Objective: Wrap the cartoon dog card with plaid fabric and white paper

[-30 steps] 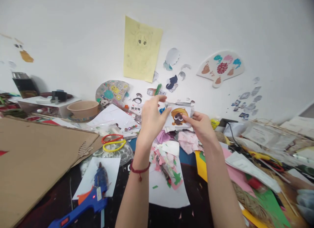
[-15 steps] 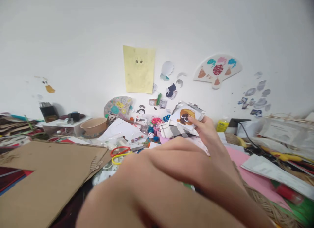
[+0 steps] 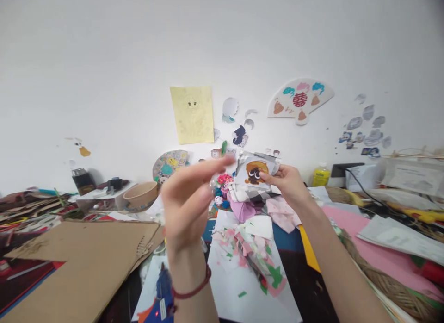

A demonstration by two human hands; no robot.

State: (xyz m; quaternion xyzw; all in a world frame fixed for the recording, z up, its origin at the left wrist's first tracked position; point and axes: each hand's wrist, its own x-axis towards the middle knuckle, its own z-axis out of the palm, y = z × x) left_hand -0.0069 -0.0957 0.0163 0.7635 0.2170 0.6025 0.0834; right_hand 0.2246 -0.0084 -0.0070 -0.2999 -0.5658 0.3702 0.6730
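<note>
1. Slippage: the picture card [image 3: 255,172] could tilt or drop, as only the right hand [image 3: 289,184] supports it, by its right edge; a bump from the left hand [image 3: 185,207] might suffice.
2. Soiling: if dropped, it could land among the paper scraps [image 3: 246,249] below the card.
3. Right fingers: pinching the raised card, thumb across its front.
4. Left fingers: parted, with nothing discernible between, just left of the card; contact cannot be told.

Red 囍 [image 3: 300,100] (double happiness) on the white fan-shaped piece [image 3: 307,108].
</note>
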